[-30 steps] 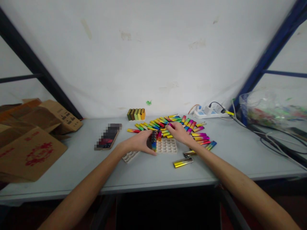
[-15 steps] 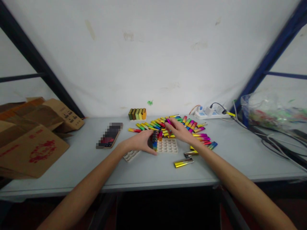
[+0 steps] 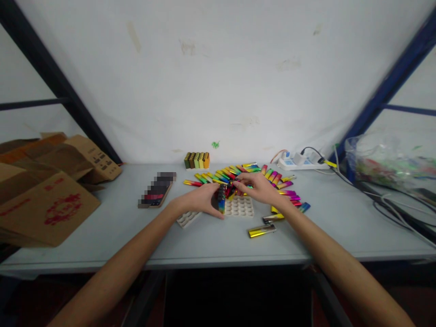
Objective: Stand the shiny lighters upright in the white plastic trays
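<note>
My left hand (image 3: pixel 204 199) is curved around a row of upright lighters (image 3: pixel 221 200), thumb at the near end and fingers at the far end. The row stands at the left side of a white tray (image 3: pixel 242 208) with round-edged pockets. With fingertips pinched, my right hand (image 3: pixel 256 187) holds a shiny lighter (image 3: pixel 232 185) just right of that row, over the tray's far edge; the fingers partly hide it. Behind and right of the hands spreads a pile of metallic rainbow lighters (image 3: pixel 223 174). Another white tray (image 3: pixel 188 219) lies partly under my left wrist.
A block of upright lighters (image 3: pixel 196 160) stands by the wall. A phone (image 3: pixel 158 190) lies to the left, beside cardboard boxes (image 3: pixel 68 209). One yellow lighter (image 3: pixel 261 231) lies near the front. At right are a power strip (image 3: pixel 303 161), cables and a plastic bag (image 3: pixel 374 154).
My right hand has come from the pile toward the tray with a lighter, now beside the standing row. My left hand keeps its place. The view has shifted slightly.
</note>
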Motion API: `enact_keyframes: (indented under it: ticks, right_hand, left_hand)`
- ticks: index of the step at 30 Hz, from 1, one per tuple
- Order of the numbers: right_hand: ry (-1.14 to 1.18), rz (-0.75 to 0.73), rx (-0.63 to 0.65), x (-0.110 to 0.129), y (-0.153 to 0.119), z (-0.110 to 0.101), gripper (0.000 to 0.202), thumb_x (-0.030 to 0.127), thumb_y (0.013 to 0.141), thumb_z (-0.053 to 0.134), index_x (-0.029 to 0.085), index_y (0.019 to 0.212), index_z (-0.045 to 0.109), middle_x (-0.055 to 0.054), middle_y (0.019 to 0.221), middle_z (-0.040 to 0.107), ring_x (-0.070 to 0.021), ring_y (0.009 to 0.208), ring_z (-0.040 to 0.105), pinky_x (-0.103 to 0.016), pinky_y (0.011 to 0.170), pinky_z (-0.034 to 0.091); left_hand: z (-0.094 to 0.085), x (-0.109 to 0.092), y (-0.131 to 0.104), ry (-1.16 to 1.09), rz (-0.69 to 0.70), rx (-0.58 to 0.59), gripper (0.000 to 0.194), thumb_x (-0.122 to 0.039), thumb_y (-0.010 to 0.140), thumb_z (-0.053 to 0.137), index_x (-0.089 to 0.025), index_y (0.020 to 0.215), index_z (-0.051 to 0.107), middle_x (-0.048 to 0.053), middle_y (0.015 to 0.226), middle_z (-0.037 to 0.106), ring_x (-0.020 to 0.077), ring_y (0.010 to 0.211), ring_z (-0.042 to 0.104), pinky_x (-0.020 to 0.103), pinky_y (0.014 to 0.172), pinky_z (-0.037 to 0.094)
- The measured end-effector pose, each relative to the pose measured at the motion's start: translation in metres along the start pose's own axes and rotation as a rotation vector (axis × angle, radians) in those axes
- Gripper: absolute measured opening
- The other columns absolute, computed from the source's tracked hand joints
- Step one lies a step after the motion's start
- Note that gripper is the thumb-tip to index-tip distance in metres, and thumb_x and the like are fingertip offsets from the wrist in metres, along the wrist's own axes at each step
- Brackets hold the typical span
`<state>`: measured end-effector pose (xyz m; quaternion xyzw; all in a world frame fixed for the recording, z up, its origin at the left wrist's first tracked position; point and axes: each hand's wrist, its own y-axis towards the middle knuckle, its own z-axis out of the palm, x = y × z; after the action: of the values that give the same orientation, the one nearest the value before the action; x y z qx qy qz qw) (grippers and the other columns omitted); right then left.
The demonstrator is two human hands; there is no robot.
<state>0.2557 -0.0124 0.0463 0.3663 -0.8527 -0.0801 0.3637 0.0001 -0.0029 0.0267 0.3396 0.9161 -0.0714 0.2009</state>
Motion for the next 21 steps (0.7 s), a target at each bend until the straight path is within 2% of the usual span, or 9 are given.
enact_keyframes:
  ticks: [4, 11, 17, 19, 21]
  right_hand:
    - [-0.048, -0.066, 0.043, -0.006, -0.002, 0.002, 0.025, 0.041, 0.099, 0.060, 0.018, 0.107, 0.065, -0.003, 0.083, 0.076, -0.0182, 0.074, 0.070, -0.028, 0.072, 0.048]
    - [-0.104, -0.096, 0.078, -0.010, -0.001, 0.009, 0.023, 0.038, 0.097, 0.065, 0.019, 0.110, 0.062, -0.003, 0.081, 0.074, -0.0182, 0.071, 0.069, -0.026, 0.065, 0.048]
    - [0.000, -0.081, 0.101, -0.005, -0.002, 0.008, 0.039, 0.037, 0.095, 0.069, 0.019, 0.128, 0.054, -0.002, 0.085, 0.074, -0.0183, 0.076, 0.070, -0.027, 0.068, 0.052]
    - [0.014, -0.082, 0.077, -0.006, -0.001, 0.004, 0.037, 0.038, 0.096, 0.067, 0.019, 0.127, 0.055, -0.001, 0.085, 0.074, -0.0181, 0.076, 0.070, -0.027, 0.070, 0.052]
    - [-0.028, -0.078, 0.041, -0.009, 0.000, -0.001, 0.025, 0.036, 0.101, 0.061, 0.018, 0.118, 0.061, -0.002, 0.082, 0.073, -0.0176, 0.072, 0.069, -0.028, 0.069, 0.051]
  left_hand:
    - [-0.001, -0.001, -0.001, 0.002, 0.002, 0.000, 0.084, -0.063, 0.055, 0.090, -0.017, 0.118, 0.060, 0.015, 0.122, 0.068, 0.0386, 0.114, 0.065, 0.043, 0.095, 0.051]
    - [-0.001, -0.001, 0.000, 0.011, -0.009, 0.022, 0.089, -0.062, 0.057, 0.091, -0.014, 0.124, 0.058, 0.016, 0.126, 0.066, 0.0378, 0.115, 0.064, 0.042, 0.099, 0.050]
    - [0.000, 0.001, 0.000, 0.015, 0.004, 0.018, 0.087, -0.063, 0.057, 0.090, -0.017, 0.122, 0.058, 0.014, 0.125, 0.067, 0.0363, 0.114, 0.065, 0.040, 0.098, 0.050]
    - [0.000, 0.001, 0.000, 0.018, 0.002, 0.015, 0.086, -0.064, 0.057, 0.090, -0.017, 0.122, 0.058, 0.014, 0.125, 0.067, 0.0362, 0.112, 0.065, 0.041, 0.097, 0.050]
    - [0.000, 0.001, 0.000, 0.024, -0.005, 0.015, 0.086, -0.063, 0.056, 0.090, -0.017, 0.122, 0.058, 0.014, 0.126, 0.066, 0.0365, 0.112, 0.065, 0.041, 0.096, 0.050]
